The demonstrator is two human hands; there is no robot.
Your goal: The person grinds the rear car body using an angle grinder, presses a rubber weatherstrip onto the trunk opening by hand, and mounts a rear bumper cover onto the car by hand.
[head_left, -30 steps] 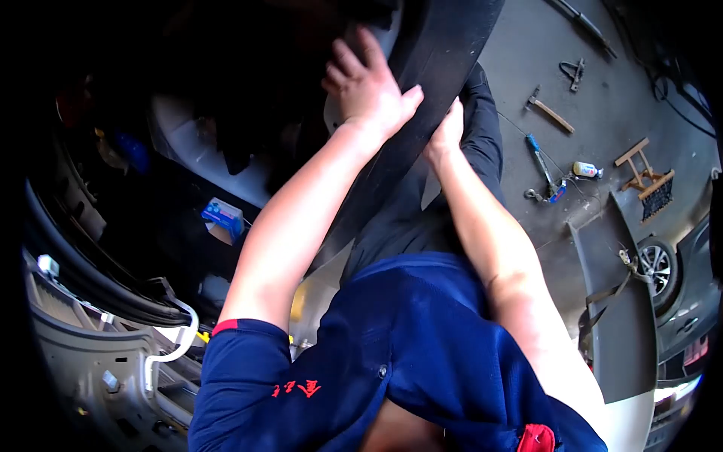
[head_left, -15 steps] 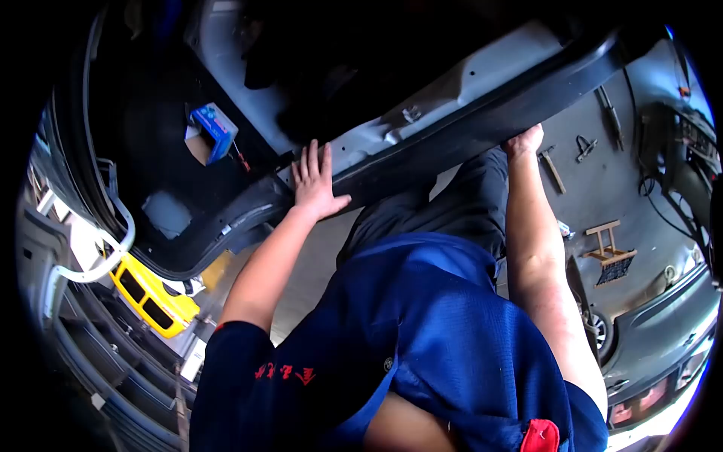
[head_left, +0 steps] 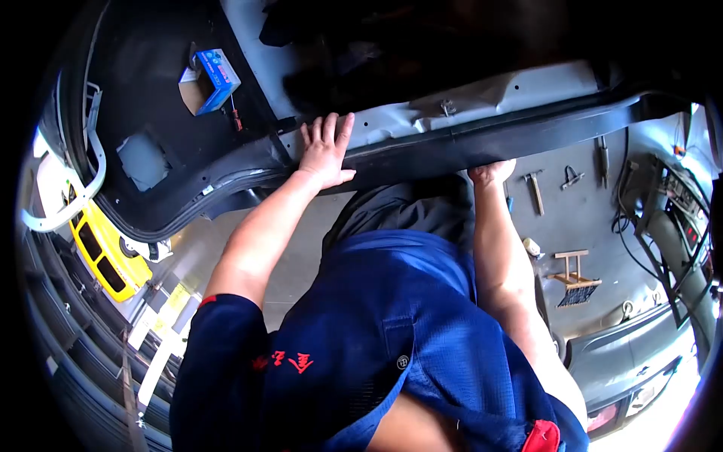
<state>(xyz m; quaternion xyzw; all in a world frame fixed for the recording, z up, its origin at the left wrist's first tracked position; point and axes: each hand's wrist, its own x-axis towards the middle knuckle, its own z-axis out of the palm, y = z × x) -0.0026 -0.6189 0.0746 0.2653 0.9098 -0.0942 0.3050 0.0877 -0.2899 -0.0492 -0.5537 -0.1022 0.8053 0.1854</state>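
Note:
A long black trim panel runs along the lower edge of a vehicle body, below a pale metal sill with holes and a clip. My left hand lies on the sill and the panel's upper edge, fingers spread and thumb pointing right. Farther right, my right hand is at the panel's underside; its fingers are mostly hidden behind the lower edge and appear to curl under it.
A blue box and a red-handled screwdriver lie inside the vehicle. On the floor are a hammer, a small wooden stool and a bottle. A yellow bumper is at left, a grey car at lower right.
The view has turned, and the panel now lies more level across it. My left hand has come down onto the sill with fingers spread. My right hand has shifted along the panel's underside.

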